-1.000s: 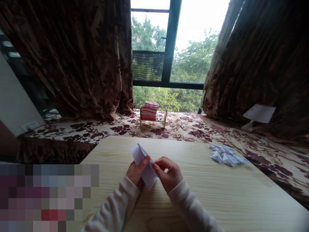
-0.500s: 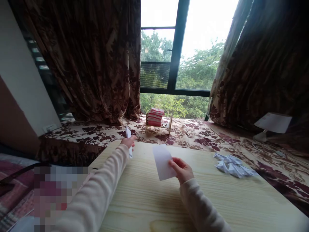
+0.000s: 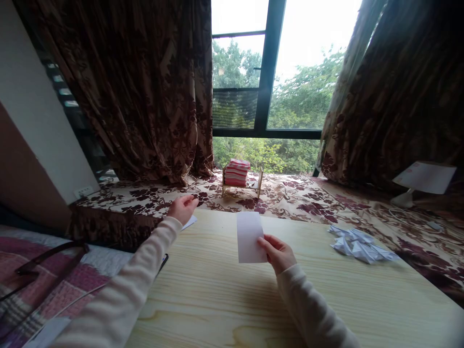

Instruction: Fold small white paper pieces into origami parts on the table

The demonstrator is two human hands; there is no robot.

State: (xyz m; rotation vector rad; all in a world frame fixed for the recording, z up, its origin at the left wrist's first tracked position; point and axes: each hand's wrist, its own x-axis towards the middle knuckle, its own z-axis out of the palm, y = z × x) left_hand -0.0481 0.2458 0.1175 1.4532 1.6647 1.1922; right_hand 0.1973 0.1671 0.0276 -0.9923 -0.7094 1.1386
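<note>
My right hand [image 3: 278,253] pinches a small white sheet of paper [image 3: 248,237] by its right edge, holding it upright over the wooden table. At the far left corner of the table, my left hand [image 3: 182,208] hovers with its fingers loosely bent and nothing visible in them. Just below that hand, white paper [image 3: 190,222] lies on the table edge, partly hidden by the hand and wrist. Several folded white paper pieces [image 3: 360,244] lie in a loose pile at the right side of the table.
The pale wooden table [image 3: 213,299] meets a window ledge covered in floral cloth [image 3: 290,193]. On the ledge stand a small rack [image 3: 259,183] with a stack of striped cloths [image 3: 237,172] and a white lamp [image 3: 424,177]. A dark-edged device [image 3: 164,261] shows beside my left forearm.
My left hand has let go of the white paper, which now lies on the table, and has lifted slightly left. The sheet in my right hand has turned more upright.
</note>
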